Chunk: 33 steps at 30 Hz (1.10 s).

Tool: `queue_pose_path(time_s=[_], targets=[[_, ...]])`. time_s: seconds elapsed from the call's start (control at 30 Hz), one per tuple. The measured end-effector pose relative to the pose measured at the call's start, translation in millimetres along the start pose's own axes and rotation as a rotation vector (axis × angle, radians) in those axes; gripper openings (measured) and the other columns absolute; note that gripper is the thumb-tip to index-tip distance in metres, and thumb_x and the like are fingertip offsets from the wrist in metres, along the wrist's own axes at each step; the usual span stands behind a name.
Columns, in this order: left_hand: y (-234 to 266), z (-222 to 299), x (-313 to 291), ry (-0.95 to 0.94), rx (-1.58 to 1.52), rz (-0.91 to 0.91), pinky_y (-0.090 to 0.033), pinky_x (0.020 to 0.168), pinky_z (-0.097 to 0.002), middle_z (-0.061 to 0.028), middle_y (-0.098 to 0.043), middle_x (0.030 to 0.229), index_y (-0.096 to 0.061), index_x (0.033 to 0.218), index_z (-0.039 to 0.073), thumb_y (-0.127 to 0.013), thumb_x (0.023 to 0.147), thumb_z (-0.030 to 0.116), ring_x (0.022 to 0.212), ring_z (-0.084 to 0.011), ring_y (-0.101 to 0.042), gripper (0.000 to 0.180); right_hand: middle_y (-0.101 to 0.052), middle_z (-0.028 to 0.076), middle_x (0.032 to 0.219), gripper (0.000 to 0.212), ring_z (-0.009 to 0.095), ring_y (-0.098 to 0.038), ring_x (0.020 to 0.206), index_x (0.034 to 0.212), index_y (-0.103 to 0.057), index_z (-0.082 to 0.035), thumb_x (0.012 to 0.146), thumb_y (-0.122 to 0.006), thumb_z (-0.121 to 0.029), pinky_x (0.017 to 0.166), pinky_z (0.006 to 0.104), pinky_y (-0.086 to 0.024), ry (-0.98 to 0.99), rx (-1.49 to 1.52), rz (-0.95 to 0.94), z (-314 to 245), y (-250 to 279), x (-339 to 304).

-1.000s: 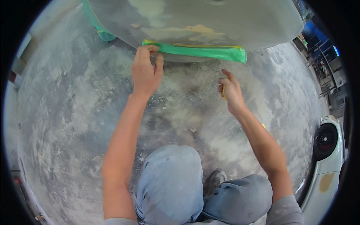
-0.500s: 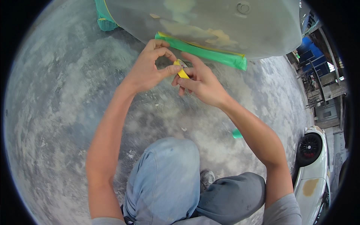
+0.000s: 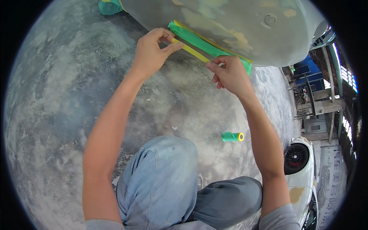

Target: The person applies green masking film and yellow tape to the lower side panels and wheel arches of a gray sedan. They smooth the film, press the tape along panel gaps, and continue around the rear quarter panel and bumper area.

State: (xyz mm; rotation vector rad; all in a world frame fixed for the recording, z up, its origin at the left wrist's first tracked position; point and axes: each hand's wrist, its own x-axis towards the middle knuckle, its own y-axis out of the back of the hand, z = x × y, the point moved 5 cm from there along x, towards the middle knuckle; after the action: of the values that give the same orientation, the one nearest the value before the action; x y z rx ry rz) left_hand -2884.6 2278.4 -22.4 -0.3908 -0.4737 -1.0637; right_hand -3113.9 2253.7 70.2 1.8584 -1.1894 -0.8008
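A strip of yellow masking tape is stretched between my two hands, slanting down to the right. My left hand pinches its upper end between thumb and fingers. At the other end, my right hand grips the tape; the roll is not visible there. Just beyond the strip, a folded length of green masking film, edged with yellow tape, runs along the lower edge of a grey car body panel. The panel bears pale yellowish filler patches and a round fitting.
On the mottled concrete floor lies a green roll of masking film with a yellow end. More green film hangs at the panel's far left. A white car with a black wheel stands at the right, near shelving and a wall.
My hands have spread apart, pulling out a length of yellow tape. My right hand has moved right. The view has shifted, and the green roll on the floor now shows fully.
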Motion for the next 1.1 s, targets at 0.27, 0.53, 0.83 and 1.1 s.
queue_pose_path(time_s=[0.27, 0.53, 0.83, 1.1], targets=[[-0.5, -8.3, 7.3, -0.045, 0.137, 0.085, -0.051, 0.072, -0.0311, -0.0050, -0.072, 0.081, -0.072, 0.090, 0.002, -0.090, 0.087, 0.025, 0.077, -0.0154, -0.066, 0.030, -0.070, 0.009, 0.065, 0.034, 0.016, -0.064, 0.053, 0.097, -0.080, 0.005, 0.097, -0.075, -0.029, 0.057, 0.0345, -0.051, 0.086, 0.054, 0.267, 5.3, -7.1, 15.0], [12.8, -8.2, 3.8, 0.228, 0.570, 0.085, -0.053, 0.068, -0.0328, -0.0072, -0.072, 0.084, -0.075, 0.090, 0.004, -0.089, 0.086, 0.035, 0.074, -0.0186, -0.069, 0.034, -0.068, 0.006, 0.067, 0.034, 0.011, -0.059, 0.055, 0.098, -0.079, 0.007, 0.097, -0.077, -0.027, 0.055, 0.0299, -0.049, 0.124, 0.034, 0.368, 13.7, -9.4, 22.8], [-90.3, 2.7, -55.7, -0.621, 1.019, -0.325, -0.024, 0.130, -0.0504, -0.0058, -0.039, 0.170, -0.044, 0.161, 0.011, -0.068, 0.094, 0.023, 0.158, -0.0208, -0.034, 0.072, -0.068, 0.006, 0.068, 0.029, 0.011, -0.059, 0.054, 0.108, -0.078, 0.003, 0.100, -0.073, -0.024, 0.053, 0.0303, -0.048, 0.200, 0.157, 0.263, 23.7, -10.8, 24.3], [-92.8, -21.8, -55.6, -0.585, 1.237, -0.279, -0.018, 0.133, -0.0478, 0.0037, -0.036, 0.173, -0.042, 0.165, 0.019, -0.054, 0.098, 0.015, 0.160, -0.0142, -0.031, 0.069, -0.064, 0.005, 0.065, 0.029, 0.012, -0.059, 0.052, 0.124, -0.078, -0.006, 0.104, -0.070, -0.027, 0.053, 0.0321, -0.049, 0.314, -0.130, 0.276, 124.9, 49.7, -9.6]])
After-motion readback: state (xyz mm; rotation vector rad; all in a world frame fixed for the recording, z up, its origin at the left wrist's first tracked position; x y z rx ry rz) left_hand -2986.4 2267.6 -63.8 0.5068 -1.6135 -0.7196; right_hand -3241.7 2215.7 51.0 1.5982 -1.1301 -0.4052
